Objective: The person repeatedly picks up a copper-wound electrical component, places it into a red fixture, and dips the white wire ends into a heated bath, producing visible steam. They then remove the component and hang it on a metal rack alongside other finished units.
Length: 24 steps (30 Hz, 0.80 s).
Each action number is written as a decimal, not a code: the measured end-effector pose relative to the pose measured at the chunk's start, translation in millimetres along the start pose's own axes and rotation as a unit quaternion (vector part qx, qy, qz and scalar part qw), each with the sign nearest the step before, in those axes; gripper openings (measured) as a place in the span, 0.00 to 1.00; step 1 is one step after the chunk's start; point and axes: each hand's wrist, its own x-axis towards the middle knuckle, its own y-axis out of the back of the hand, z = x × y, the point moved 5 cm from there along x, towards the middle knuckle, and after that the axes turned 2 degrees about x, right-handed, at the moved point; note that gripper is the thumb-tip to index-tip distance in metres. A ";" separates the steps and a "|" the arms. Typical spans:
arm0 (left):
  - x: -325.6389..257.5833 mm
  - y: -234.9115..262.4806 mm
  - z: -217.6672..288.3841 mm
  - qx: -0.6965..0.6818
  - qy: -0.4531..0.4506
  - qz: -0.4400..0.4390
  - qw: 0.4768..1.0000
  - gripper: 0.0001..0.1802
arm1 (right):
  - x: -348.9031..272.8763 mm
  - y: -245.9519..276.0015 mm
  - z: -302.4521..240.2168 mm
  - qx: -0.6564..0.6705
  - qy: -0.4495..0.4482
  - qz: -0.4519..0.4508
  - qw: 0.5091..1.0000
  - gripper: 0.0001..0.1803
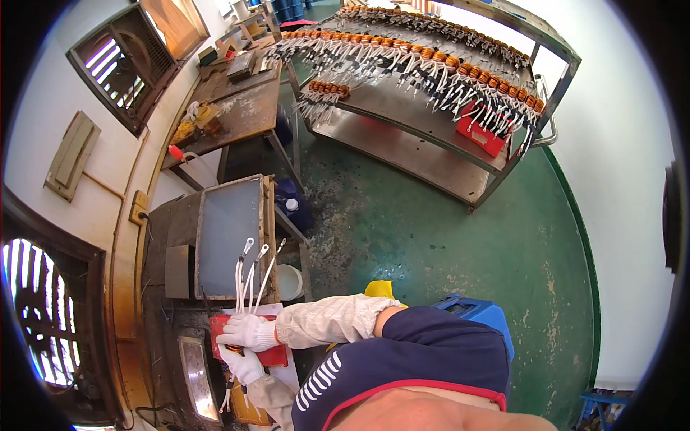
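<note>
My right hand (pixel 248 332), in a white glove and pale sleeve cover, is closed at the base of several white wire leads (pixel 251 287) that end in metal ring terminals. Just below it, my left hand (pixel 244 365), also gloved, closes around a copper wire coil (pixel 234 349), mostly hidden between the gloves. More leads with terminals (pixel 227 396) hang out beneath the left hand. Both hands are over a red tray or block (pixel 277 356) on the bench.
A grey liquid-filled tank (pixel 230 230) stands beyond my hands, with a white bucket (pixel 290 282) beside it. A lit metal-framed opening (pixel 199 377) is nearby. Rows of copper coils (pixel 431 56) line a metal cart (pixel 402 144). A blue machine (pixel 478 314) stands close behind my arm.
</note>
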 end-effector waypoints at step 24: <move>1.4 -4.6 -2.6 -0.106 -0.022 -0.001 0.994 0.43 | -1.2 2.2 3.9 0.028 -0.002 -0.008 1.000 0.23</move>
